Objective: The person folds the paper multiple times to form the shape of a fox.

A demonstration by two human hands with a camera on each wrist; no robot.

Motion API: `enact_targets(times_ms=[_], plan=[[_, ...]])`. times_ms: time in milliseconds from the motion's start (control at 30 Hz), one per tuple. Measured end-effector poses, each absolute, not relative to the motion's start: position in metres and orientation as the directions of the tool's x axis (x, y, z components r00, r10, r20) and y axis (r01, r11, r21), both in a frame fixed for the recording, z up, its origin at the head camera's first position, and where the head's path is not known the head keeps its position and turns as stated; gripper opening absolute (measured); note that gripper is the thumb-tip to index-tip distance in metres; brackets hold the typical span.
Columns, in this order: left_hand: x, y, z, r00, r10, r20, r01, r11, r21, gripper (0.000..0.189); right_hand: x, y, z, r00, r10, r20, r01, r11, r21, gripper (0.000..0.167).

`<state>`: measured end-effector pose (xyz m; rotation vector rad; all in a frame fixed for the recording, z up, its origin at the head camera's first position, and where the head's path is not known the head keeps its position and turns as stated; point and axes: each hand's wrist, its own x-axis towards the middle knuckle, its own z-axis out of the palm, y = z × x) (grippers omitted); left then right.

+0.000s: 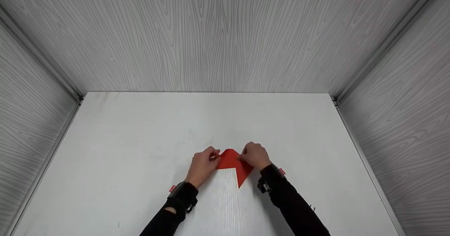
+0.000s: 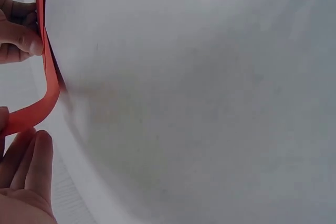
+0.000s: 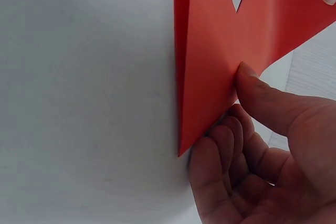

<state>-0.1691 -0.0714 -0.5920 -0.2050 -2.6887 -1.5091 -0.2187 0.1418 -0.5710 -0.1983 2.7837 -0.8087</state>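
Observation:
A folded piece of red paper is held up between both hands near the front middle of the table. In the head view its lower edge has a notch, and one pointed flap hangs down on the right. My left hand pinches the paper's left end. My right hand grips the right part, with the thumb on the near face and curled fingers behind, as the right wrist view shows. There the folded layers of the red paper stand slightly apart along one edge. In the left wrist view the red paper bends between the hands.
The white tabletop spreads around the hands. A grey wood-grain panel rises behind it, with similar panels at left and right. Dark bands with small devices circle both wrists.

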Motion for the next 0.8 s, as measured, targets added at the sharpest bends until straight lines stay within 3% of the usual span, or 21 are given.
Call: enact_targets(times_ms=[300,800], plan=[[-0.165,-0.064,-0.597,-0.960,0.259,0.104,0.231,0.528,0.817,0.011,-0.219,0.140,-0.570,-0.963,-0.187,-0.194,-0.056,0.844,-0.534,0.018],[-0.160,-0.055,-0.600,-0.917,0.379,0.125,0.331,0.549,0.767,0.013,-0.221,0.142,-0.574,-0.963,-0.188,-0.193,-0.061,0.850,-0.523,0.020]])
